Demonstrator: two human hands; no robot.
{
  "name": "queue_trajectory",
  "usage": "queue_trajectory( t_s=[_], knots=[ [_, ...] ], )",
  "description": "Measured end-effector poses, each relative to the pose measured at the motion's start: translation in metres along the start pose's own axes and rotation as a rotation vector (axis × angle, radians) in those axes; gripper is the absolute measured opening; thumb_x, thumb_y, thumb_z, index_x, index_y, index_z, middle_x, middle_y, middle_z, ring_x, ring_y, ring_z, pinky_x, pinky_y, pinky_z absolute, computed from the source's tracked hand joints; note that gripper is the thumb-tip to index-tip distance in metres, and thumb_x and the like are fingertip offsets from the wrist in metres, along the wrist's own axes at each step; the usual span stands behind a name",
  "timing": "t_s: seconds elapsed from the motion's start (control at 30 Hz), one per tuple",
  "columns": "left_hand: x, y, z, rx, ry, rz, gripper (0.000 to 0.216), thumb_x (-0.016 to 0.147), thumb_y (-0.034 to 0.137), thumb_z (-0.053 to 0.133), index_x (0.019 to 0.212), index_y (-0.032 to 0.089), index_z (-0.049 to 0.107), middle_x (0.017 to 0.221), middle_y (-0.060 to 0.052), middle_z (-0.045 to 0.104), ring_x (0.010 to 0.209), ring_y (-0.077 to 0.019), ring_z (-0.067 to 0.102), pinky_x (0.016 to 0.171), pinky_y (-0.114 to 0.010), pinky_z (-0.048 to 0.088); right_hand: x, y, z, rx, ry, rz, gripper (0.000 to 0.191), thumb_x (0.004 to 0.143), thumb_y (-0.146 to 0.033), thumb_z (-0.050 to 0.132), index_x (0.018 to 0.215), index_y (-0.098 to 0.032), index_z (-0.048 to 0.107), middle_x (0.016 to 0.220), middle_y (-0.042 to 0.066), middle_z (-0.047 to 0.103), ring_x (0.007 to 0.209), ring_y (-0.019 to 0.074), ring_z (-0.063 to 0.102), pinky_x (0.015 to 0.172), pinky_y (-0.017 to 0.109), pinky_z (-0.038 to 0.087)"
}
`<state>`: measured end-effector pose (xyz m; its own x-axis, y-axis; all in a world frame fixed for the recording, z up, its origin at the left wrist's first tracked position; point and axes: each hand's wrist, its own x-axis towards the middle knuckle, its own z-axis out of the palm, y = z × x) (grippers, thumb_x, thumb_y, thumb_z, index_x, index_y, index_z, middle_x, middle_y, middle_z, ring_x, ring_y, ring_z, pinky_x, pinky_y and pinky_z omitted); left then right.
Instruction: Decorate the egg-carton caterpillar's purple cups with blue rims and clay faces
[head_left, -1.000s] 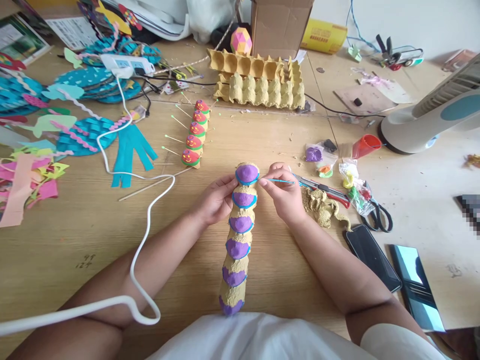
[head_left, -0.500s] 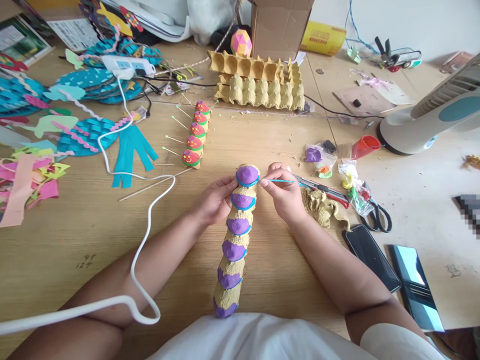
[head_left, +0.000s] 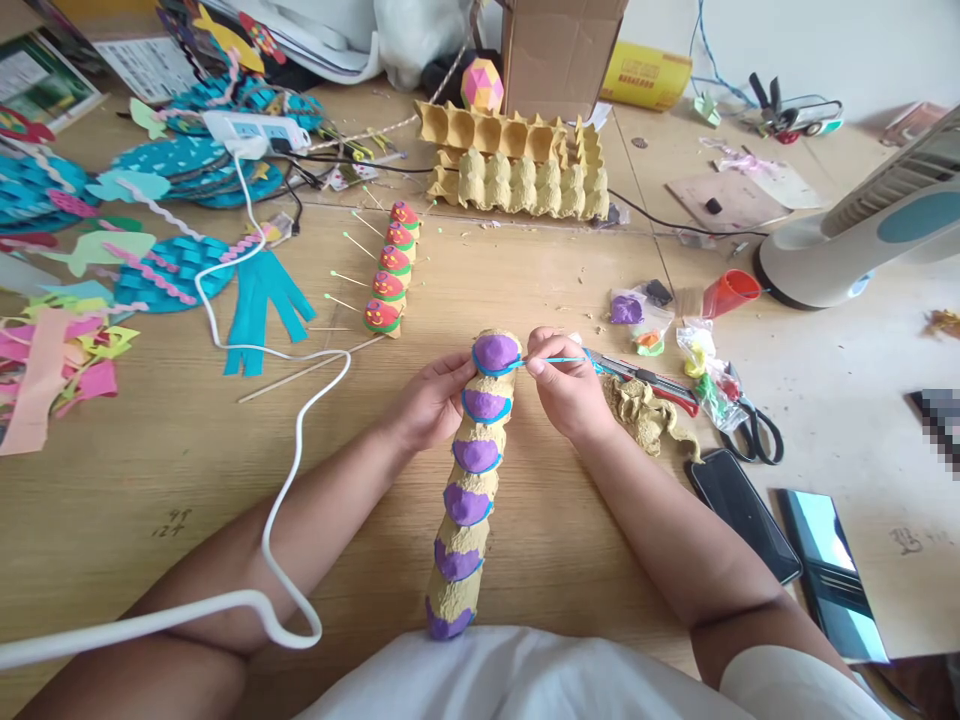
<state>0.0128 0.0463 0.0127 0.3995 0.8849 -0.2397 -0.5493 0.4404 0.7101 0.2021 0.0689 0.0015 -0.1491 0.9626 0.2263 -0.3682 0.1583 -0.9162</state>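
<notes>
1. The left hand (head_left: 431,400) is cupped against the left side of a long egg-carton caterpillar (head_left: 472,480). Its fingertips press on the upper segments, so it is closed loosely on the model.
2. The right hand (head_left: 566,390) is pinched narrow, with thumb and forefinger gripping a thin blue strand (head_left: 559,360). The strand's left end meets the blue rim of the topmost purple cap.
3. The caterpillar lies on the worktop (head_left: 150,470) between the two forearms. It runs from the person's white shirt up to the hands and curves slightly to the left at its near end. It has six purple caps, and the upper ones are edged in blue.
4. A white cable (head_left: 285,480) loops across the worktop and over the left forearm.
5. A smaller caterpillar (head_left: 390,280) with red and green caps and thin sticks lies beyond the left hand, well apart from it.
6. Stacked egg cartons (head_left: 517,165) sit farther back, in front of a cardboard box (head_left: 559,50).
7. Just beside the right hand lie a utility knife (head_left: 637,375) and a heap of carton scraps (head_left: 645,410).
8. Scissors (head_left: 757,430) and a dark phone (head_left: 742,515) lie farther right.
9. A white fan (head_left: 862,240) stands at the right edge, with a red cup (head_left: 731,292) near its base.
</notes>
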Motion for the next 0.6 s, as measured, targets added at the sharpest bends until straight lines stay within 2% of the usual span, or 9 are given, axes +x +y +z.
queue_trajectory(
  t_s=[0.1,0.23,0.37,0.5,0.6],
  knots=[
    [0.001,0.0,0.0,0.015,0.002,0.008,0.034,0.074,0.041,0.093,0.09,0.016,0.077,0.071,-0.001,0.07,0.061,-0.0143,0.064,0.064,-0.028,0.056,0.0,-0.003,0.002,0.061,-0.002,0.057,0.032,0.073,-0.043,0.091,0.071,-0.024,0.064,0.078,-0.002,0.047,0.077,0.0158,0.045,0.075,0.031,0.039],
    [0.004,-0.002,-0.003,0.033,0.06,0.036,0.029,0.076,0.042,0.091,0.088,0.018,0.078,0.077,-0.003,0.073,0.066,-0.0164,0.065,0.068,-0.031,0.055,0.002,-0.008,0.0,0.165,0.064,0.174,0.046,0.071,-0.05,0.089,0.075,-0.026,0.05,0.08,-0.002,0.05,0.077,0.0166,0.048,0.072,0.031,0.043],
    [0.008,-0.005,-0.006,0.027,0.144,0.08,0.024,0.076,0.039,0.091,0.087,0.021,0.079,0.083,-0.003,0.076,0.073,-0.0183,0.068,0.072,-0.032,0.055,0.003,-0.004,-0.003,0.047,0.113,0.166,0.04,0.084,-0.058,0.073,0.086,-0.029,0.045,0.067,-0.005,0.047,0.064,0.0164,0.045,0.064,0.03,0.041],
    [0.008,-0.005,-0.006,0.023,0.133,0.094,0.026,0.074,0.04,0.092,0.087,0.022,0.078,0.083,-0.001,0.076,0.074,-0.0178,0.068,0.074,-0.032,0.056,-0.002,0.005,-0.007,-0.168,0.17,0.121,0.03,0.096,-0.058,0.054,0.098,-0.028,0.054,0.069,-0.003,0.054,0.064,0.0169,0.05,0.064,0.031,0.043],
    [0.007,-0.006,-0.004,0.009,0.118,0.097,0.029,0.072,0.04,0.093,0.088,0.021,0.077,0.083,-0.001,0.076,0.074,-0.017,0.068,0.072,-0.03,0.057,-0.006,0.009,-0.013,-0.308,0.226,0.046,0.031,0.1,-0.048,0.046,0.109,-0.027,0.066,0.084,0.002,0.062,0.079,0.0191,0.059,0.071,0.032,0.048]
  ],
)
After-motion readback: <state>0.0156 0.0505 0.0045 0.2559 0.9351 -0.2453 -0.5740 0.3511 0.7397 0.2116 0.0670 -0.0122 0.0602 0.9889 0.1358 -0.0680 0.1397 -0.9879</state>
